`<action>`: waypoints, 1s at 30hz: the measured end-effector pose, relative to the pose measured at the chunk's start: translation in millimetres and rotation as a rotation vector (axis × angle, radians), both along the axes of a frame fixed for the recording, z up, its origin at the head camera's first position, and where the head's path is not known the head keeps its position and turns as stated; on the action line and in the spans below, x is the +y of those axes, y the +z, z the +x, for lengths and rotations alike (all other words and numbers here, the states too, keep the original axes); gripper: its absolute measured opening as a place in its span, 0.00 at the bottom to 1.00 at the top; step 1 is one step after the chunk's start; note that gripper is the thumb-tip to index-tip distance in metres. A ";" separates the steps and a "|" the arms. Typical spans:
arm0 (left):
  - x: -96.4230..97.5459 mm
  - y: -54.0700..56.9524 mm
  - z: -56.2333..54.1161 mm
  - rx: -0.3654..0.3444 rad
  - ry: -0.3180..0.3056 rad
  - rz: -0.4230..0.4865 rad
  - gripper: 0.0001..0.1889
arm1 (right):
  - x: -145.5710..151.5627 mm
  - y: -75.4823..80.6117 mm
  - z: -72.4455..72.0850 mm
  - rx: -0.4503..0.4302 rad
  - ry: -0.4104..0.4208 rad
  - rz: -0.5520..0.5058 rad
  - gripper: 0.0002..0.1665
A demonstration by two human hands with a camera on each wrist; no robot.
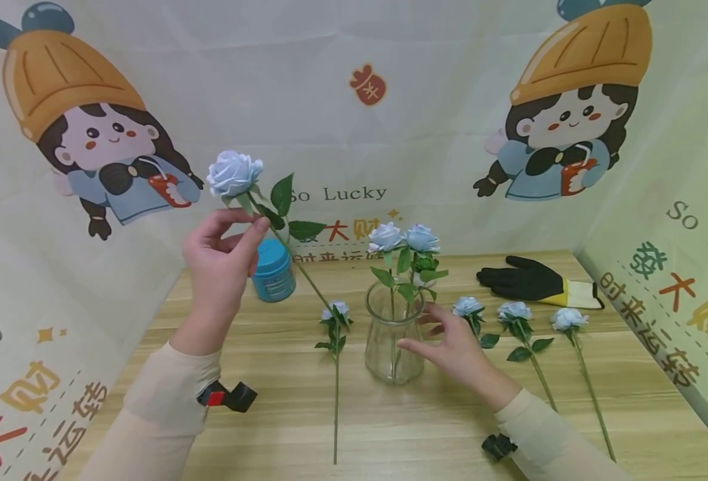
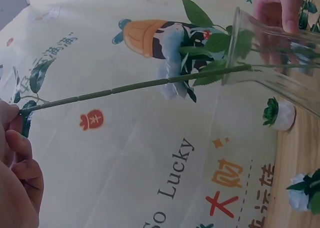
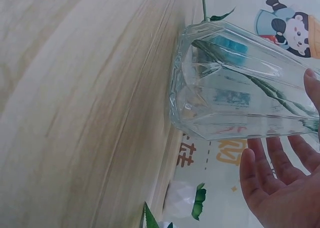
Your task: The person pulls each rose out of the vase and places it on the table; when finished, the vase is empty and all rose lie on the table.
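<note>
"What fills most of our view?"

"We see a cream cloth printed with cartoon figures point(image 1: 306, 100) behind a pale wood-grain table point(image 1: 294, 401). On the wood stands a clear faceted glass vase point(image 1: 381, 354), holding 2 upright pale blue roses with green leaves point(image 1: 385, 237)."

"And the hands?"

"We find the left hand point(image 1: 218, 260) raised left of the vase, thumb and fingertips pinching 1 long-stemmed pale blue rose point(image 1: 236, 175) just under its bloom. In the head view we see its stem slant down to the right, the lower end left of the vase's rim."

"How far apart are the right hand's point(image 1: 459, 344) fingers?"

"Loosely spread, thumb in front of the glass and fingers at its far side; we can't tell how firmly they touch it."

"What else do we see lying about?"

"3 pale blue roses on the right point(image 1: 514, 311), 1 pale blue rose left of the vase point(image 1: 336, 310), a black glove with a yellow-and-white cuff point(image 1: 522, 279), a round blue jar point(image 1: 274, 277) and a small green plant in a white pot point(image 2: 284, 114)."
</note>
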State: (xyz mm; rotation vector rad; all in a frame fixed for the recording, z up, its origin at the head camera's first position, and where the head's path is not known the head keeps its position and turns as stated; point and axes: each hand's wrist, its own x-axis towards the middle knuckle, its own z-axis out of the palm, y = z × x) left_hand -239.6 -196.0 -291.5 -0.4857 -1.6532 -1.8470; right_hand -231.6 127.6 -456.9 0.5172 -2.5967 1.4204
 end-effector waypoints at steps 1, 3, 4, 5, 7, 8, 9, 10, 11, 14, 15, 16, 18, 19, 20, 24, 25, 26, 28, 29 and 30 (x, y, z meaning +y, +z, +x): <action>-3.7 -3.5 -0.2 -0.025 0.006 -0.002 0.04 | 0.2 0.1 0.1 -0.003 -0.002 0.002 0.37; -10.7 -11.5 -0.7 -0.101 0.025 -0.024 0.03 | 0.7 -0.1 0.0 -0.007 -0.007 0.004 0.37; -14.1 -15.8 -1.1 -0.144 0.036 -0.041 0.04 | 1.0 -0.3 -0.1 -0.006 -0.010 0.006 0.37; -17.6 -20.4 -1.3 -0.193 0.046 -0.061 0.04 | 1.1 -0.3 -0.1 -0.007 -0.012 0.009 0.37; -25.1 -29.8 -2.0 -0.299 0.061 -0.113 0.07 | 1.3 -0.4 -0.5 -0.008 -0.014 0.006 0.37; -28.9 -34.9 -2.8 -0.350 0.071 -0.150 0.08 | 1.3 -0.6 -0.7 -0.007 -0.014 0.005 0.37; -33.0 -40.3 -3.6 -0.398 0.078 -0.189 0.09 | 1.2 -0.6 -0.7 -0.007 -0.013 0.005 0.37; -36.9 -46.3 -4.8 -0.440 0.082 -0.225 0.10 | 1.1 -0.5 -0.7 -0.007 -0.012 0.003 0.37; -40.5 -52.6 -5.9 -0.485 0.081 -0.254 0.11 | 0.8 -0.5 -0.6 -0.009 -0.008 0.001 0.37; -50.0 -75.6 -10.1 -0.584 0.081 -0.343 0.13 | 0.2 -1.3 -0.7 -0.010 -0.003 -0.006 0.37; -52.5 -84.1 -11.0 -0.613 0.077 -0.356 0.14 | -0.1 -1.4 -0.7 -0.009 -0.001 -0.009 0.37; -54.5 -92.3 -11.7 -0.635 0.075 -0.368 0.15 | -0.2 -1.5 -0.6 -0.007 -0.001 -0.010 0.38; -58.7 -108.2 -12.7 -0.678 0.075 -0.408 0.17 | -0.6 -1.4 -0.4 0.002 0.000 -0.013 0.38; -60.3 -115.5 -13.1 -0.694 0.075 -0.426 0.17 | -0.8 -0.8 -0.2 0.006 0.001 -0.014 0.38; -62.3 -122.1 -13.8 -0.711 0.069 -0.444 0.16 | -0.9 -0.2 -0.1 0.008 0.000 -0.014 0.38; -69.4 -145.5 -19.8 -0.747 0.050 -0.540 0.15 | -0.8 1.2 0.0 0.007 -0.008 -0.014 0.38; -70.6 -150.4 -21.3 -0.754 0.047 -0.558 0.14 | -0.7 1.3 -0.1 0.004 -0.010 -0.012 0.38; -71.7 -155.4 -22.7 -0.759 0.044 -0.578 0.13 | -0.5 1.2 -0.1 -0.001 -0.012 -0.012 0.38; -73.1 -165.0 -25.2 -0.767 0.038 -0.611 0.13 | -0.3 1.0 0.0 -0.008 -0.008 -0.011 0.38; -73.3 -169.7 -26.2 -0.766 0.036 -0.626 0.12 | -0.3 0.8 0.1 -0.013 -0.007 -0.014 0.38; -73.4 -174.3 -27.0 -0.764 0.033 -0.636 0.12 | -0.2 0.5 0.4 -0.015 -0.006 -0.015 0.38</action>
